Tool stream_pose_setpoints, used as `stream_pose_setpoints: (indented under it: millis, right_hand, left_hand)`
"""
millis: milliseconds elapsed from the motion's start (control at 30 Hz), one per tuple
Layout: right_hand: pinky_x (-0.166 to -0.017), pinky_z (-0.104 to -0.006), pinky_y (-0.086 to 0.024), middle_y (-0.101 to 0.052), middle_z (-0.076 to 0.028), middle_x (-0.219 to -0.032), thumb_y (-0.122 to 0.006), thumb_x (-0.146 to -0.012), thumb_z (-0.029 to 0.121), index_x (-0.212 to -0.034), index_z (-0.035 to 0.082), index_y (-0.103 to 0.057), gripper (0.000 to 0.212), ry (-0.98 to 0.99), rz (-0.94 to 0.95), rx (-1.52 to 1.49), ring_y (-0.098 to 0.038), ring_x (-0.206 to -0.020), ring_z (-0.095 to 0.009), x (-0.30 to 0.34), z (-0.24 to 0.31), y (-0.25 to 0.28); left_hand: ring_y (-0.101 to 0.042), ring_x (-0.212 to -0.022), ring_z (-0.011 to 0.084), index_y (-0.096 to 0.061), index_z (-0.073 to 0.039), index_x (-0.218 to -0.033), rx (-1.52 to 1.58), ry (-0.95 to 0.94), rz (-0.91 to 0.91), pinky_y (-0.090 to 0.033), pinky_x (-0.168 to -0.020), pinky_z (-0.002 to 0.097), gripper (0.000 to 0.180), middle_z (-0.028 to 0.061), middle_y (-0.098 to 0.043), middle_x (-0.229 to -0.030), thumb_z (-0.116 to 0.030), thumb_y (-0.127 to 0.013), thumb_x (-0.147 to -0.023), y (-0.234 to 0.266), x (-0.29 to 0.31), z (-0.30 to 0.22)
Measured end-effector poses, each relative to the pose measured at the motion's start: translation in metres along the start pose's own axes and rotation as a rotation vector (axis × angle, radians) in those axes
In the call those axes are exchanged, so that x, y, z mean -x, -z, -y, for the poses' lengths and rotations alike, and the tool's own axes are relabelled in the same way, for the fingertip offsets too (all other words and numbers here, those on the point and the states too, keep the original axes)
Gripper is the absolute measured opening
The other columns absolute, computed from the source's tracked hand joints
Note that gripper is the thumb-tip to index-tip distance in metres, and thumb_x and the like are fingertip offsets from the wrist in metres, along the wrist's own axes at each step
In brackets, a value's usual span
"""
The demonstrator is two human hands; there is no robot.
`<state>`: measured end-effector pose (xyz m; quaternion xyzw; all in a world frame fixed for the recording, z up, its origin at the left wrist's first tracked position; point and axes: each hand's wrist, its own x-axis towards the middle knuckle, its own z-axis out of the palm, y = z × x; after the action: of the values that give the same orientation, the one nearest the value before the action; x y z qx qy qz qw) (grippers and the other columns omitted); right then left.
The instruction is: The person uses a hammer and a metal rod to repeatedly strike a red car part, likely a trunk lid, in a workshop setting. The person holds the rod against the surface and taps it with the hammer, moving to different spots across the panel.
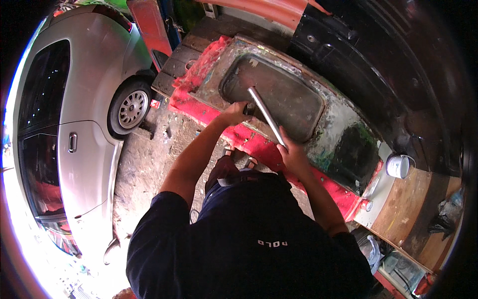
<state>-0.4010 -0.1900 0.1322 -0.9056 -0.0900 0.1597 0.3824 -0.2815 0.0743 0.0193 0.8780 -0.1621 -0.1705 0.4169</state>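
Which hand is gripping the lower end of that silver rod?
The right hand, closed around the silver rod. The left hand instead sits by the panel's near edge, close to the rod's upper part.

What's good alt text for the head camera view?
A person's right hand holds a shiny metal tube over a worn, patchy panel, with the left hand at its near edge. The panel lies on red cloth, with a silver car to the left and a small white bucket to the right.

can't tell what that dark thing [250, 108] by the left hand [235, 114] is, the shirt [264, 219] hides most of the legs [217, 174], and the car [89, 159] kinda melts into glare lower left
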Motion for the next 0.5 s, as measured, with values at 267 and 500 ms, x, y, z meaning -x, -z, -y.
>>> stream_pose_setpoints:
  millis: [267,500]
  right_hand:
    - [-0.1,-0.0374,-0.042,-0.055,-0.024,-0.132,-0.057,-0.096,0.019,-0.15,0.018,-0.032,0.06,0.018,-0.219,-0.202,-0.057,-0.121,-0.033,0.003,0.021,0.024]
    - [-0.097,-0.0379,-0.045,-0.056,-0.024,-0.13,-0.059,-0.094,0.021,-0.148,0.018,-0.036,0.059,0.026,-0.21,-0.205,-0.058,-0.118,-0.035,0.004,0.015,0.022]
  left_hand:
    - [-0.065,-0.103,0.0322,-0.058,-0.004,-0.12,-0.06,0.027,0.053,-0.05,-0.089,0.041,0.056,0.0177,-0.068,-0.109,-0.031,-0.079,-0.076,0.016,-0.002,-0.017]
    - [-0.063,-0.107,0.0324,-0.057,-0.003,-0.122,-0.021,0.031,0.073,-0.049,-0.091,0.042,0.057,0.0193,-0.067,-0.112,-0.033,-0.078,-0.077,0.02,0.002,-0.029]
